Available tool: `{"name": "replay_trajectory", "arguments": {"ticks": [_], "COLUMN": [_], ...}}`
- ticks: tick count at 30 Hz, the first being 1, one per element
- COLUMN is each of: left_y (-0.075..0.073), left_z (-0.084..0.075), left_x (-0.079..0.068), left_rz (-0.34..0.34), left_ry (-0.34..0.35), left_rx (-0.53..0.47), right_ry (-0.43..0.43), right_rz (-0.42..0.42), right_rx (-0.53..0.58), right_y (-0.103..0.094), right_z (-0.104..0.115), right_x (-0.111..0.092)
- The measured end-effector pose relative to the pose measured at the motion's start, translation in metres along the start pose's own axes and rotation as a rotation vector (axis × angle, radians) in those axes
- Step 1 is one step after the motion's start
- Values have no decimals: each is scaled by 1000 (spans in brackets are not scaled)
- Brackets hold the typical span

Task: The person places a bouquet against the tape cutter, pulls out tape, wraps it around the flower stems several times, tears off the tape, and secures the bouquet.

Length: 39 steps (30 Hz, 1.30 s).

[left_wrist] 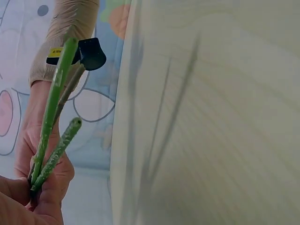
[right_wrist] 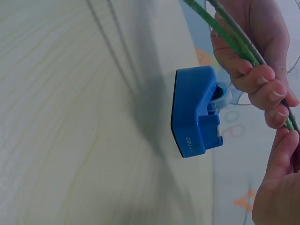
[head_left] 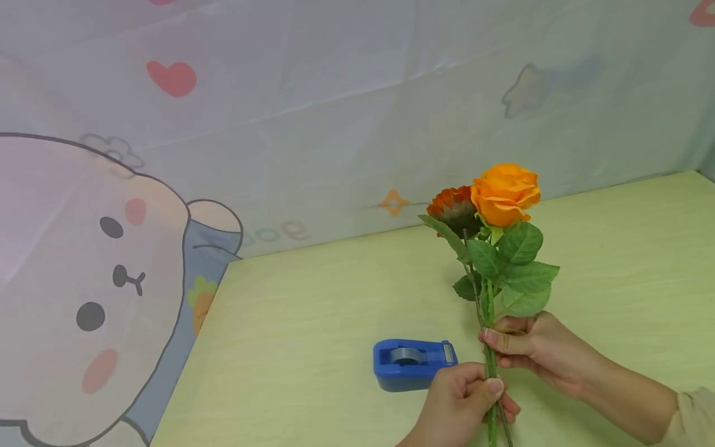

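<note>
An orange rose (head_left: 505, 194) with green leaves and a red-orange flower (head_left: 454, 210) with a dark underside stand together, blooms up, above the table. My left hand (head_left: 460, 400) grips their stems low down, thumb across the front. Just above it, my right hand (head_left: 539, 351) pinches the same stems between thumb and fingers. Several cut stem ends, green stems (left_wrist: 54, 103) and a brownish stem (left_wrist: 68, 93), stick out past the hands in the left wrist view. Left of the stems, a blue tape dispenser (head_left: 413, 366) with a roll of clear tape sits on the table.
The pale yellow-green table (head_left: 290, 323) reaches back to a printed cloth backdrop (head_left: 335, 112) showing a cartoon animal and hearts. Its left edge slants beside the cartoon. Stem shadows fall on the tabletop in both wrist views.
</note>
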<state>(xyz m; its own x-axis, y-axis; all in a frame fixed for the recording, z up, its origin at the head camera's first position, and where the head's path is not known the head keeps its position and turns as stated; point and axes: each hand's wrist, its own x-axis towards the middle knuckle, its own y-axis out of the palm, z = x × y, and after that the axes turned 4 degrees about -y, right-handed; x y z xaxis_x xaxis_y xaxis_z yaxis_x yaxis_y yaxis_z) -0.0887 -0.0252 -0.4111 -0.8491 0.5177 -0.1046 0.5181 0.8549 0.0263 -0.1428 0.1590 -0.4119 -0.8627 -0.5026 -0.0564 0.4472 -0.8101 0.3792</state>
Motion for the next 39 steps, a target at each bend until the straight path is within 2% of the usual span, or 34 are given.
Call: {"name": "replay_trajectory", "arguments": {"ticks": [5, 8, 11, 15, 17, 19, 24, 31, 39], "left_y": [0, 0, 1, 2, 2, 3, 2, 2, 3], "left_z": [1, 0, -2, -2, -3, -3, -5, -4, -2], "left_x": [1, 1, 0, -2, -3, -3, -2, -3, -4], "left_rz": [7, 30, 67, 113, 136, 146, 136, 148, 161], "left_ry": [14, 27, 33, 7, -11, -18, -39, -133, -104], "left_rx": [0, -16, -57, -150, -193, -224, -241, -280, -254], "right_ry": [21, 17, 12, -16, -34, -47, -36, -68, -87], "right_rz": [-61, -36, 60, 259, 335, 366, 314, 263, 287], "right_rx": [-3, 26, 116, 262, 291, 287, 217, 146, 130], "right_y": [1, -1, -7, -14, -16, -17, -17, -15, -16], "right_z": [2, 1, 0, 0, 0, 2, 4, 2, 1], "right_x": [-1, -1, 0, 1, 2, 3, 4, 1, 0]}}
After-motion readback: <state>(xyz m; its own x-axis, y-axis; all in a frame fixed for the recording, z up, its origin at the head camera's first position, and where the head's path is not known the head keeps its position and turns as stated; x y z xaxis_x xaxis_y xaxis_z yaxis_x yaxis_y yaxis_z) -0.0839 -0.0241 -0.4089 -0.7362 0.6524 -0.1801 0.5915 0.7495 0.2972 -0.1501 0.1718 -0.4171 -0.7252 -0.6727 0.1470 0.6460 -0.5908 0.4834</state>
